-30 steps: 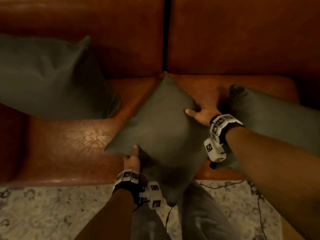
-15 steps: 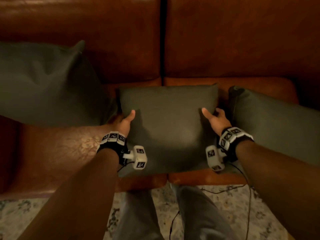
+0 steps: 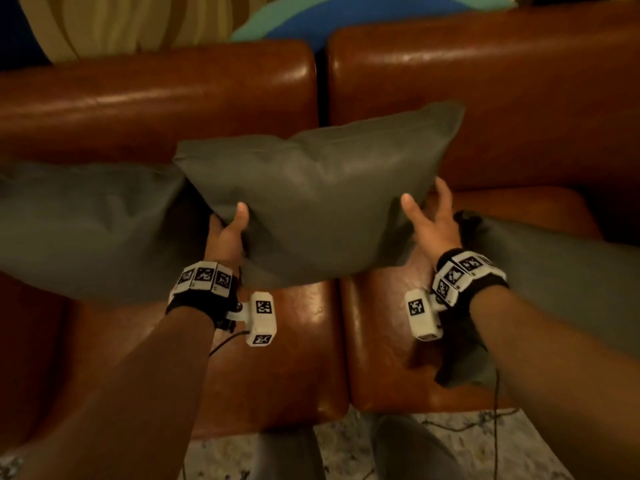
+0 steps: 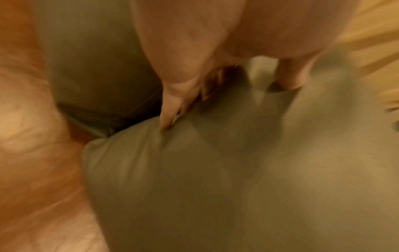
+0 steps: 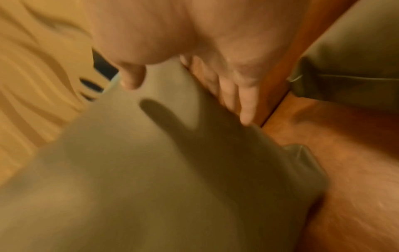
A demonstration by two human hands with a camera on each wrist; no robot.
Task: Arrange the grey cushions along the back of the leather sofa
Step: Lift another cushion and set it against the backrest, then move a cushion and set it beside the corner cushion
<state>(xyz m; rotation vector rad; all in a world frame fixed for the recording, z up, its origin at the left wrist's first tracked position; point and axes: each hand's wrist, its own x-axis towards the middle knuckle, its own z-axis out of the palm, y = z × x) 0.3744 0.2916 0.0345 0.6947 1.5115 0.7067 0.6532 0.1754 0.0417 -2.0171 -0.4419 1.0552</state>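
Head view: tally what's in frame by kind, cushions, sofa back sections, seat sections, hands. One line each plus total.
Grey cushions: 3, the held cushion, left cushion, right cushion
Sofa back sections: 2, left back, right back
Seat sections: 2, left seat, right seat
Hands: 2, left hand, right hand
Total: 9

From the head we look forward and down over the sofa [image 3: 485, 81]. Our wrist cameras sit very close, each looking along a hand at the middle cushion [image 3: 311, 202], which all three views share.
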